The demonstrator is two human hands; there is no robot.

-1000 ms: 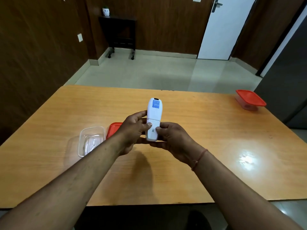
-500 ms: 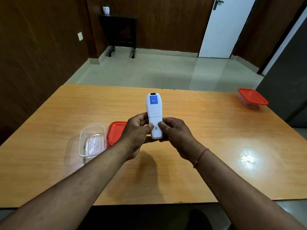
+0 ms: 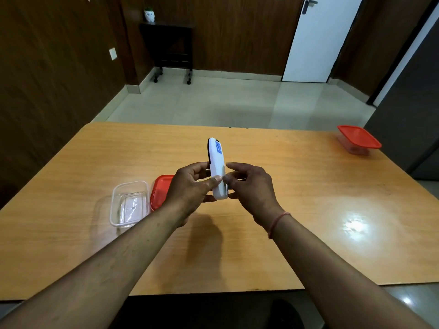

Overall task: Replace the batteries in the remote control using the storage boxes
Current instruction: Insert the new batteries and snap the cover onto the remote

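Remote [image 3: 217, 173]: slim white plastic bar, rounded ends, blue label near its far end, held upright above the table's middle.
Left hand [image 3: 190, 186]: thumb and fingers clasp the remote's lower half.
Right hand [image 3: 249, 186]: fingertips at the remote's right edge, loosely curled.
Table [image 3: 297, 198]: glossy orange wood grain.
Box [image 3: 129, 203]: clear, lidless, near left.
Lid [image 3: 160, 189]: red, beside it.
Far box [image 3: 358, 140]: red-lidded, far right.

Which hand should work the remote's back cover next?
Probably the right hand: its fingertips sit loosely at the white plastic remote control, while the left hand carries the grip, thumb pressed on the back.
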